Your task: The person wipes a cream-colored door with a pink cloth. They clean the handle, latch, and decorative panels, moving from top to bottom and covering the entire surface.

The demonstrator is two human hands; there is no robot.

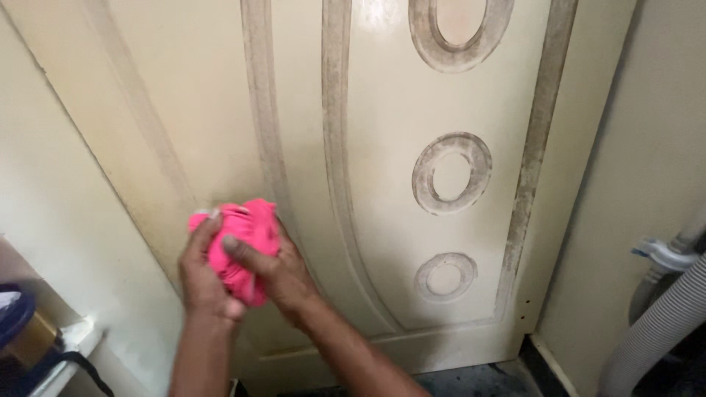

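Note:
A bunched pink cloth (239, 235) is pressed against the lower left part of a cream door (382, 125). My left hand (202, 276) grips the cloth from the left, fingers curled over its edge. My right hand (283, 272) holds it from the right, thumb across the fabric. Both hands meet on the cloth. The door has carved curved mouldings and oval rings (451, 173), all dark with grime in their grooves.
A grey ribbed hose (662, 323) with a white fitting leans in the right corner against the wall. A blue and yellow object (18, 323) sits at the lower left by a white ledge. Dark floor shows below the door.

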